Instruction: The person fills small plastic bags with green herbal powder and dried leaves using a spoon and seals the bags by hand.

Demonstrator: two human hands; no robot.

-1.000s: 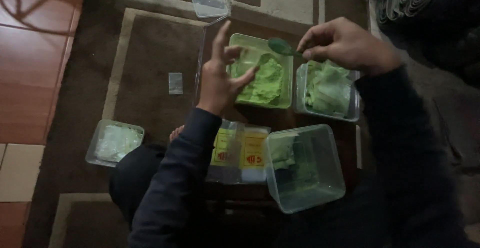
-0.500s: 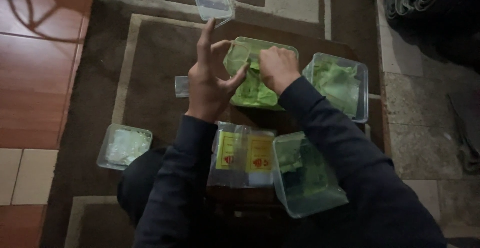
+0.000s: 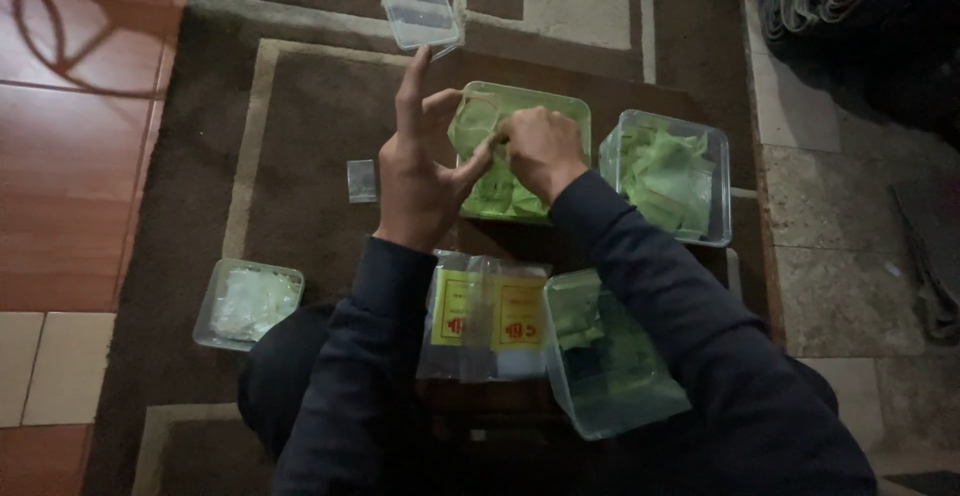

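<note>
So I'm sitting on a brown rug (image 3: 300,156) with beige border lines, reddish wood-look floor (image 3: 70,176) off to my left and grey stone tiles (image 3: 850,286) on the right. Far left by my knee there's a clear tub (image 3: 248,304) of pale, whitish bits, and a tiny clear packet (image 3: 362,181) lies flat on the rug a bit above it. Up top, an empty clear tub (image 3: 422,16) sits tilted. My left hand (image 3: 425,171) is up with fingers spread, index pointing away from me, thumb reaching right to meet my right hand (image 3: 537,148), which is curled and pinching a green leaf piece (image 3: 470,121) over the middle tub (image 3: 570,106). Can't tell which way the leaf's long side runs, it's too crumpled. That tub's long side runs away from me. In my lap there are clear bags (image 3: 485,321) with yellow square labels and red print. Right of those, a leaning tub (image 3: 610,361) of greens, and another full tub (image 3: 668,176) above it.
</note>
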